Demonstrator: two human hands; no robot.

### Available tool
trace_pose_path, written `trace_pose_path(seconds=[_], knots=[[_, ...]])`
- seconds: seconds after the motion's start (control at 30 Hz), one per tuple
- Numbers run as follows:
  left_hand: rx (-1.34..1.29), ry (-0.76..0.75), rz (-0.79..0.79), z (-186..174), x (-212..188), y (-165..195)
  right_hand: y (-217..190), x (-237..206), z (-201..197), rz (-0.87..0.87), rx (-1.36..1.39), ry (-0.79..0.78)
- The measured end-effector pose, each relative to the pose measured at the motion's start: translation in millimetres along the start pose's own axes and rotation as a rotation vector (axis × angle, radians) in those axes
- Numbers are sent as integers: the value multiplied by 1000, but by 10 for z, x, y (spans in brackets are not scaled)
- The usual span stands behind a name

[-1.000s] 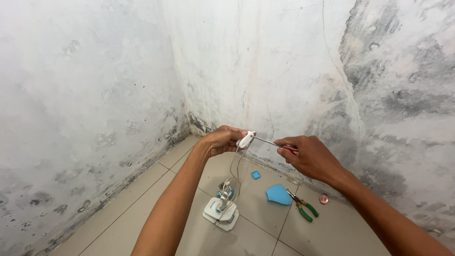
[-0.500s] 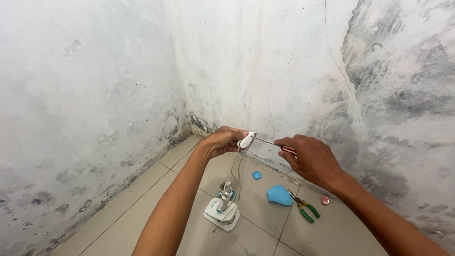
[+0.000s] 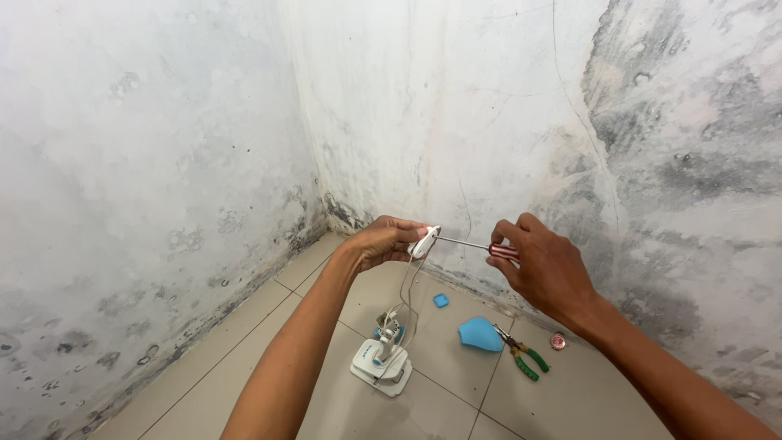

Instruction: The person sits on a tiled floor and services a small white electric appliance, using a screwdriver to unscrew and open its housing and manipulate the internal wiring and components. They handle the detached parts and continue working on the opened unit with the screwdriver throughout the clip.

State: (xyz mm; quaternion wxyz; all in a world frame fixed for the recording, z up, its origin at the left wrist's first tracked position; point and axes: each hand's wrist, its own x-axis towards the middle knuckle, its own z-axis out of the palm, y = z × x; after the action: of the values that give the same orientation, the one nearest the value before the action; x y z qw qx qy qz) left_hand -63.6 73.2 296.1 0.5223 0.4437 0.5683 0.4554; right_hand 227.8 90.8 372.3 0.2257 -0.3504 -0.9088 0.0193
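Mid-frame, left hand (image 3: pixel 383 243) closed around a small white plug (image 3: pixel 424 242), cord (image 3: pixel 407 293) hanging to a white base (image 3: pixel 381 367) on the floor. Right hand (image 3: pixel 544 269) closed on a screwdriver (image 3: pixel 487 246); shaft runs near level, tip leftward touching the plug. Blue cap (image 3: pixel 480 334) and pliers (image 3: pixel 524 357) lie lower right on the tiles.

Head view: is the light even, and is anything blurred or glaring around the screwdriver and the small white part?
Head view: soft, even light, no glare, only faint shadows on the floor tiles. The left hand, the small white part, the screwdriver and the right hand are sharp. The wide lens bends the walls toward the edges.
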Motion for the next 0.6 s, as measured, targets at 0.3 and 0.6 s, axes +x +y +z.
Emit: trace_pose_path(seconds=[0.3, 0.6], knots=[[-43, 1, 13, 82, 91, -17, 129, -30, 108, 21, -165, -70], [-83, -10, 24, 90, 80, -4, 81, -12, 43, -16, -53, 13]])
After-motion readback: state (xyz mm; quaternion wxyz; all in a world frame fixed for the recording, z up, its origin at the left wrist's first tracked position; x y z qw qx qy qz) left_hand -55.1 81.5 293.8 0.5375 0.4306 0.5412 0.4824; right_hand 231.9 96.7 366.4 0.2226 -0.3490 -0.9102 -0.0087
